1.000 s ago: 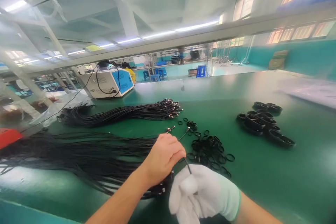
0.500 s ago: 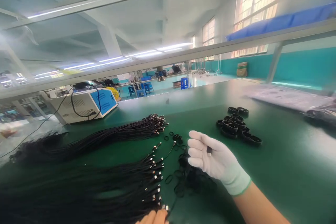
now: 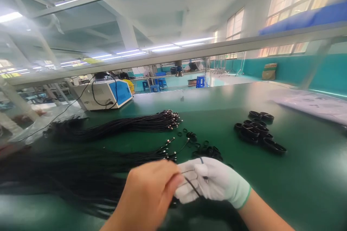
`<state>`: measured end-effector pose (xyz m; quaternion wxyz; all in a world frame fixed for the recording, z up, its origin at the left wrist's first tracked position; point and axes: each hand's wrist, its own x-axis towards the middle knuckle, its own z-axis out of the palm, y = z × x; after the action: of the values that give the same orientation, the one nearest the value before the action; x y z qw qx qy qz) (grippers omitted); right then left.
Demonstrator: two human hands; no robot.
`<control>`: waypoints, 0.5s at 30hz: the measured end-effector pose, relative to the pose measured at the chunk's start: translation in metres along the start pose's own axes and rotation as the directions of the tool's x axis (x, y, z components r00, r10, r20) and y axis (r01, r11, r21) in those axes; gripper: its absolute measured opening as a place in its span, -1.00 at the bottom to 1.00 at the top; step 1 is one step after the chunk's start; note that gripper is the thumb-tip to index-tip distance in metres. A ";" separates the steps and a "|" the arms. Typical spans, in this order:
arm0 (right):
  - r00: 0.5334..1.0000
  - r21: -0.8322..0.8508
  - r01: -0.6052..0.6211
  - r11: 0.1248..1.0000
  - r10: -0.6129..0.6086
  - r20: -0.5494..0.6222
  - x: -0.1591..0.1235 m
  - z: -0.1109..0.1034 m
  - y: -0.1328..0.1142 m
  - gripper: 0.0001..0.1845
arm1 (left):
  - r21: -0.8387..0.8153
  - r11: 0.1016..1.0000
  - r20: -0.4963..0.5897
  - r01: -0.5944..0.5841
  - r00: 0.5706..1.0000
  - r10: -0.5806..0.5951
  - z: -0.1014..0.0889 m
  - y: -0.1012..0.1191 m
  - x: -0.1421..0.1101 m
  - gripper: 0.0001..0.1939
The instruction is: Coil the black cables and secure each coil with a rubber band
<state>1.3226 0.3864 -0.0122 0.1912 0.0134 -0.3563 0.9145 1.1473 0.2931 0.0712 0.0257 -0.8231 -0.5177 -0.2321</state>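
Observation:
My bare left hand (image 3: 151, 187) is closed at the lower middle, its fingertips pressed together on a thin black cable (image 3: 192, 186). That cable runs across the palm of my right hand (image 3: 214, 180), which wears a white glove with a green cuff. The gloved fingers are curled around the cable, and a small dark piece with a metal tip shows by the thumb. My two hands touch. Loose black cables (image 3: 130, 157) with metal plugs lie left of and behind them. Just beyond the glove is a pile of small black bands (image 3: 210, 152).
A second bundle of black cables (image 3: 135, 121) lies farther back. Several black coils (image 3: 251, 131) are heaped at the right. A white and blue machine (image 3: 105, 94) stands at the back left, and plastic sheeting (image 3: 314, 104) covers the right rear. A shelf rail (image 3: 162, 53) crosses overhead.
My left hand has risen from the bottom edge with a cable to meet the gloved right hand. The right hand is lower and turned inward. The view has shifted slightly left.

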 end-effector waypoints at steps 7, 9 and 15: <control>0.994 -0.022 -0.105 0.994 0.106 0.015 0.010 0.012 0.028 -0.51 | -0.214 0.935 0.138 0.283 0.956 -0.258 0.009 -0.027 0.047 -0.77; 0.996 0.013 -0.084 0.996 0.084 0.015 0.011 0.013 0.029 -0.51 | -0.288 0.901 0.211 0.325 0.939 -0.272 0.024 -0.038 0.045 -0.75; 0.977 0.145 0.207 0.968 -0.197 -0.084 0.012 0.018 0.010 -0.64 | -0.316 0.877 0.250 0.362 0.924 -0.291 0.072 -0.062 0.000 -0.67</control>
<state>1.3055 0.3724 -0.0035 0.2938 0.0327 -0.2752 0.9148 1.1195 0.3423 -0.0054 -0.2144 -0.7332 -0.5986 -0.2411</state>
